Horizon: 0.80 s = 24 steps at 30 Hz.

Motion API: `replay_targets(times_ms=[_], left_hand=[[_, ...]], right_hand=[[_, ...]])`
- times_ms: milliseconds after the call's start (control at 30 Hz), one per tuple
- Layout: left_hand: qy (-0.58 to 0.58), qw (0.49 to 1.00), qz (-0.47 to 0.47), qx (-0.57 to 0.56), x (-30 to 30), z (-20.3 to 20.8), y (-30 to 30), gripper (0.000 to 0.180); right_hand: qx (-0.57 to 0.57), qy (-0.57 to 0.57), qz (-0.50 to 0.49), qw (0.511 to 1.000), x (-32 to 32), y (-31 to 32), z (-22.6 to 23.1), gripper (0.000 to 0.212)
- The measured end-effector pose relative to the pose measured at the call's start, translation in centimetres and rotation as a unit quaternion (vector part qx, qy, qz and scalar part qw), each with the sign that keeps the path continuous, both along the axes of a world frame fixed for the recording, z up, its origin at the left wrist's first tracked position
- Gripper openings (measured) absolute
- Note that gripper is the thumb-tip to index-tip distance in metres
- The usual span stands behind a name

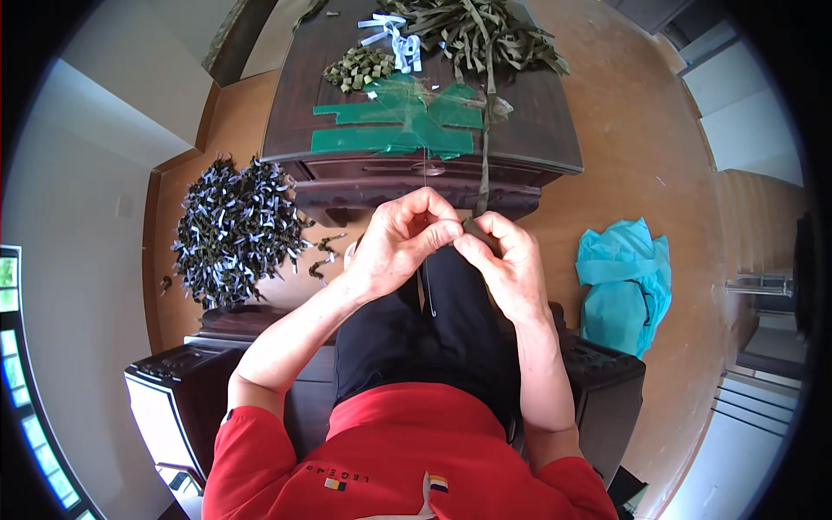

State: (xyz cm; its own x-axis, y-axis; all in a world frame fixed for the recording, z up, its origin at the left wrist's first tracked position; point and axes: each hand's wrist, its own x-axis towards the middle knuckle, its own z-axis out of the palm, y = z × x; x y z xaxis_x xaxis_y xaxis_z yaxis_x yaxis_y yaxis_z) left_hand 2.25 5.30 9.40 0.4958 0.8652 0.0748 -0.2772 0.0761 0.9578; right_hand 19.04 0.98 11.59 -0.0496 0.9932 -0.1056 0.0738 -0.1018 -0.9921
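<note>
Pinching olive-green strip [486, 152], long, narrow, ribbon-like

A short line of dark lettering [357, 477] runs upside down across the front of the red shirt [407, 429]. Small multicoloured emblems [438, 484] stand on either side of it.

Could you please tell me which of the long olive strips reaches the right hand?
The one long strip hanging over the near edge of the table down to the right hand; the others lie at the table's far end, mostly in a tangled heap.
</note>
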Motion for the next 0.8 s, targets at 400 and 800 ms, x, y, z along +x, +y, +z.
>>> replay_targets(times_ms=[400,800], left_hand=[[0.325,0.696,0.105,0.631,-1.2,-0.7,-4.4,0.021],[0.276,0.668,0.164,0.671,-1.0,-1.3,-4.9,0.020]], right_hand=[[-0.104,0.060,0.093,0.988,1.3,-4.6,-1.4,0.009],[-0.113,0.220,0.053,0.967,0.8,-5.3,-1.6,0.004]])
